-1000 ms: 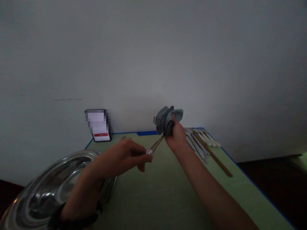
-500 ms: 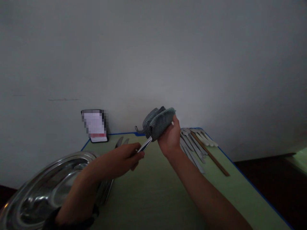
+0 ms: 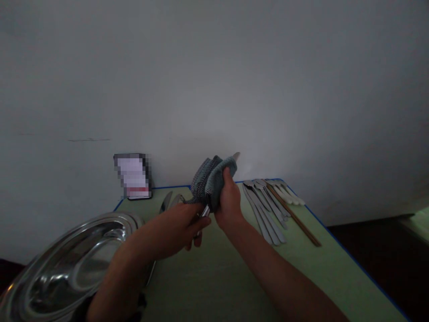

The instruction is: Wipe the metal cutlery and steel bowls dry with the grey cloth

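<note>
My left hand [image 3: 189,223] is closed around the handle of a table knife [image 3: 237,156]. The knife's rounded blade tip pokes out beyond a folded grey-green cloth [image 3: 219,179], and the middle of the blade is hidden inside it. My right hand [image 3: 231,197] grips the cloth around the blade, thumb on top. Both hands are above the table, close together. Behind my left forearm, another knife [image 3: 166,202] and a spoon [image 3: 177,200] lie partly covered.
A shiny steel divided tray [image 3: 50,264] takes up the left side. At the right lie metal knives and spoons [image 3: 264,219], wooden chopsticks [image 3: 295,217] and white-handled cutlery [image 3: 290,194]. A phone [image 3: 134,176] leans against the wall [image 3: 214,89]. Blue edging borders the green table [image 3: 214,277].
My left hand has moved right and up to the cloth, pushing the knife through so its tip now shows. My right hand and the cloth have shifted slightly left and down.
</note>
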`<action>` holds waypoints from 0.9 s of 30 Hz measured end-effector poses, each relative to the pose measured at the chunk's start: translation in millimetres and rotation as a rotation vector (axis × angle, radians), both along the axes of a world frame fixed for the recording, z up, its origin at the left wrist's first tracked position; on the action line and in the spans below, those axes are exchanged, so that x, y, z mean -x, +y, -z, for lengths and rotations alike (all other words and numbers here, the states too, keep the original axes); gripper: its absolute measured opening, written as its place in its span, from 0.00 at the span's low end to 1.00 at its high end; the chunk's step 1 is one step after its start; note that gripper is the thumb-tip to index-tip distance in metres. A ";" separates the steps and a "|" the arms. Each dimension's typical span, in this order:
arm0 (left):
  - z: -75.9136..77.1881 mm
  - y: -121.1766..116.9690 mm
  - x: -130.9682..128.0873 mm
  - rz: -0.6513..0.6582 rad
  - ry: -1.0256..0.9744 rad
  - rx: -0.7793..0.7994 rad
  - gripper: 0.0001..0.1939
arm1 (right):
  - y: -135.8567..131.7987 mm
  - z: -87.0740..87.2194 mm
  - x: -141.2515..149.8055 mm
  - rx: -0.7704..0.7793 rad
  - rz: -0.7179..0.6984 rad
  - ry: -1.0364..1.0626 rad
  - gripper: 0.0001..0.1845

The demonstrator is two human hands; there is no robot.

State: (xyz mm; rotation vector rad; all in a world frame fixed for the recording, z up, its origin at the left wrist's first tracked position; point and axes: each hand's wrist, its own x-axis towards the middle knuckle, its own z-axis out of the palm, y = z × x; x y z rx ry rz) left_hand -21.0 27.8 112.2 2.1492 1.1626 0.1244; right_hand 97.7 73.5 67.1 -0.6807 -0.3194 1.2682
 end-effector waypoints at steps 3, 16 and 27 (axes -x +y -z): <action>1.0 0.7 -0.8 0.003 0.008 0.029 0.10 | -3.3 1.4 3.8 0.004 -0.011 -0.040 0.15; 4.1 -0.2 3.0 0.006 0.085 0.076 0.15 | 13.1 -12.4 -31.1 -0.021 0.033 0.154 0.17; 2.9 -0.7 3.4 0.001 0.095 0.066 0.13 | 12.8 1.2 -19.6 -0.084 0.089 -0.057 0.09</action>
